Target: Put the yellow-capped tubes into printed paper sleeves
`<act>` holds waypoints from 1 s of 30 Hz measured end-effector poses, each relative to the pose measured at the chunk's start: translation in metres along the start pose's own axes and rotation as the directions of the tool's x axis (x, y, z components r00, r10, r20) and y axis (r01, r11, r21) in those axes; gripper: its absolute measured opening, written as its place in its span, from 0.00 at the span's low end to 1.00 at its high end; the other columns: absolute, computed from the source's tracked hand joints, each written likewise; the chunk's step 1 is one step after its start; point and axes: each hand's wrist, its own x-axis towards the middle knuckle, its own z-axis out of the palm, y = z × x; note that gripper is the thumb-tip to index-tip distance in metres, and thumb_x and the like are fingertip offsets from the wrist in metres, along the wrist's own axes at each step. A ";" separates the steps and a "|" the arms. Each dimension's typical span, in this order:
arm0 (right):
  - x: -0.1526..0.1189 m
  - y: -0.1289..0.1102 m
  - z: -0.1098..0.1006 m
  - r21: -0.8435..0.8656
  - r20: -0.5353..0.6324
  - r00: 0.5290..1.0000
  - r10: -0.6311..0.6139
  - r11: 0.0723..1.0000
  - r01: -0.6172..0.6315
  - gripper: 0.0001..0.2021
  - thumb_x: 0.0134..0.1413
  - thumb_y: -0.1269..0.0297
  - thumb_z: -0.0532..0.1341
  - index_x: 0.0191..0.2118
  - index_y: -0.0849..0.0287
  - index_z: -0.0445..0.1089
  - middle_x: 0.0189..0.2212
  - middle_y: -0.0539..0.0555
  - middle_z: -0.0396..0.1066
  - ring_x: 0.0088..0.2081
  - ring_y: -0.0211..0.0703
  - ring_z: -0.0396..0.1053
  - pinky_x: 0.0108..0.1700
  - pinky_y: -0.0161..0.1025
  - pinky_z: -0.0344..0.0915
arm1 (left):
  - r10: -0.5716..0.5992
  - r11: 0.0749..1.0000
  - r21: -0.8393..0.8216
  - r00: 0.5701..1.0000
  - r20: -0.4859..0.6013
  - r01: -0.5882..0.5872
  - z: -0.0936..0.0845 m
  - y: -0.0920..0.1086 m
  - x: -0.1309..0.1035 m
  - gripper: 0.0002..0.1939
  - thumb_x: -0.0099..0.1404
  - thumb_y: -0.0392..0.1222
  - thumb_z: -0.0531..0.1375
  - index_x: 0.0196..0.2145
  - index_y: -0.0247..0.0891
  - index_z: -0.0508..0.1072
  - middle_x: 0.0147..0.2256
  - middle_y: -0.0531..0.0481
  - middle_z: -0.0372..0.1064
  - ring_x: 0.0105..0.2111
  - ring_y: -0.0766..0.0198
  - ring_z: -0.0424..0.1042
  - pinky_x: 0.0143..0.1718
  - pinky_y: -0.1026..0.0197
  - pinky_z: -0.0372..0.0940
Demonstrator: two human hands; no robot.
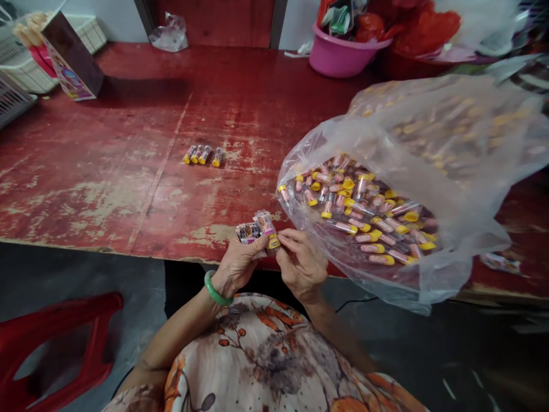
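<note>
My left hand (239, 260), with a green bangle at the wrist, is closed on a small stack of printed labels (247, 231). Against the stack, under the left thumb, lies a small labelled tube (266, 226) with a yellow end. The fingertips of my right hand (302, 260) pinch that tube's yellow end from the right. Both hands are over the table's front edge. To their right, an open clear plastic bag (454, 229) holds many small clear tubes (362, 209) with yellow caps and pink contents. Several labelled tubes (205, 154) lie in a row farther back.
The worn red table (141, 131) carries a pink basin (343, 54) at the back right. A printed box (72, 57) and white baskets (32, 74) stand at the back left. A crumpled bag (170, 33) lies by the wall. A red stool (100, 337) is at lower left.
</note>
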 end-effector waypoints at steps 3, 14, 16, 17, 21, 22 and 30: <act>0.000 -0.002 -0.001 0.016 -0.006 1.000 -0.001 1.000 0.001 0.12 0.58 0.77 0.61 0.44 0.57 0.74 0.38 0.57 0.77 0.39 0.44 0.77 0.40 0.42 0.76 | 0.045 0.999 0.027 0.999 0.021 -0.046 -0.001 0.000 -0.001 0.24 0.36 0.41 0.81 0.31 0.34 0.78 0.30 0.51 0.76 0.29 0.66 0.73 0.37 0.63 0.69; -0.004 -0.006 0.000 -0.048 -0.016 1.000 -0.015 0.999 0.014 0.11 0.59 0.75 0.62 0.46 0.58 0.74 0.40 0.58 0.77 0.41 0.46 0.77 0.42 0.43 0.77 | 0.063 0.993 0.090 0.993 0.096 -0.072 -0.001 0.008 -0.009 0.24 0.37 0.47 0.80 0.30 0.35 0.79 0.29 0.51 0.75 0.28 0.68 0.72 0.34 0.65 0.68; -0.005 -0.006 0.001 -0.057 -0.029 0.999 -0.032 0.998 0.031 0.12 0.60 0.75 0.62 0.48 0.57 0.73 0.40 0.58 0.77 0.41 0.46 0.77 0.42 0.43 0.77 | 0.061 0.993 0.092 0.992 0.111 -0.071 -0.002 0.008 -0.009 0.24 0.39 0.47 0.80 0.31 0.34 0.79 0.29 0.52 0.75 0.28 0.68 0.72 0.34 0.66 0.68; -0.006 -0.006 0.001 -0.068 -0.033 0.999 -0.043 0.997 0.040 0.12 0.60 0.75 0.62 0.48 0.57 0.73 0.40 0.58 0.77 0.41 0.46 0.77 0.42 0.43 0.77 | 0.059 0.993 0.092 0.992 0.114 -0.070 -0.003 0.009 -0.009 0.24 0.40 0.47 0.80 0.31 0.34 0.78 0.29 0.52 0.75 0.28 0.68 0.72 0.33 0.66 0.68; -0.008 -0.003 0.007 -0.119 0.004 0.993 -0.114 0.986 0.114 0.14 0.60 0.78 0.61 0.49 0.56 0.73 0.40 0.57 0.77 0.42 0.47 0.77 0.43 0.42 0.77 | 0.056 0.993 0.100 0.996 0.069 -0.063 -0.004 0.009 -0.011 0.26 0.39 0.49 0.80 0.31 0.33 0.77 0.27 0.52 0.74 0.25 0.70 0.70 0.29 0.68 0.66; -0.009 -0.002 0.009 -0.121 0.023 0.991 -0.131 0.984 0.133 0.14 0.60 0.78 0.61 0.48 0.56 0.73 0.40 0.57 0.77 0.43 0.47 0.77 0.43 0.42 0.77 | 0.059 0.991 0.115 0.997 0.056 -0.065 -0.005 0.008 -0.010 0.26 0.39 0.49 0.80 0.30 0.33 0.76 0.27 0.52 0.73 0.25 0.70 0.70 0.29 0.68 0.66; -0.012 0.026 0.005 -0.123 0.033 0.991 -0.127 0.984 0.130 0.08 0.61 0.77 0.61 0.42 0.59 0.74 0.36 0.58 0.76 0.38 0.45 0.76 0.40 0.40 0.75 | 0.277 0.797 0.569 0.960 -0.044 -0.204 -0.026 0.039 0.053 0.24 0.48 0.58 0.74 0.28 0.35 0.73 0.25 0.52 0.69 0.21 0.69 0.64 0.24 0.66 0.61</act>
